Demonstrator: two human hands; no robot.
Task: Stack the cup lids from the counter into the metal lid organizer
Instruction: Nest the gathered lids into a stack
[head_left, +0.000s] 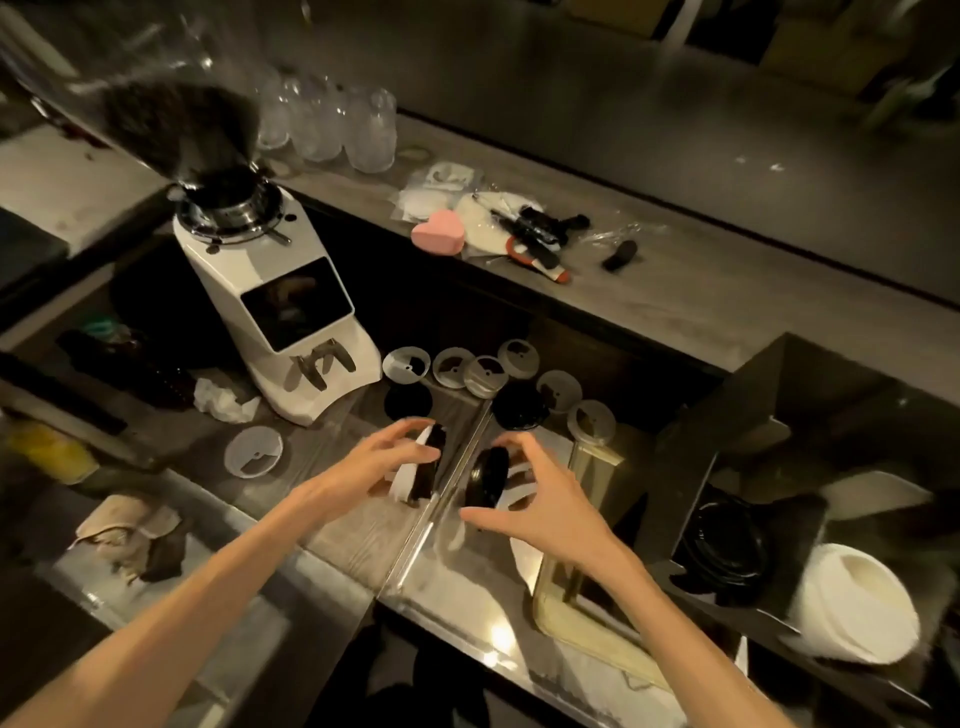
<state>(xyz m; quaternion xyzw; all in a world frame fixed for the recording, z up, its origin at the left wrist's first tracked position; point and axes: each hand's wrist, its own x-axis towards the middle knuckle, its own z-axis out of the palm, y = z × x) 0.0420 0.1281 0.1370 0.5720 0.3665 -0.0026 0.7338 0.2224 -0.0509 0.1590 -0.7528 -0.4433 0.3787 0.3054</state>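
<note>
My left hand (382, 460) holds a small stack of lids (422, 475) on edge, white and black ones together. My right hand (540, 501) grips a black lid (488, 475) on edge just right of the counter's metal seam. Several clear lids (408, 364) and two black lids (521, 405) lie flat on the counter behind my hands. One clear lid (254, 451) lies alone to the left. The dark metal lid organizer (748, 426) stands at the right, with black lids (727, 540) and white lids (852, 603) stacked in it.
A white coffee grinder (275, 291) stands at the back left. A brass-coloured frame (587, 613) stands between my right hand and the organizer. Glasses (332, 124), a pink heart-shaped thing (437, 238) and small tools lie on the raised ledge. Crumpled cloths lie at the left.
</note>
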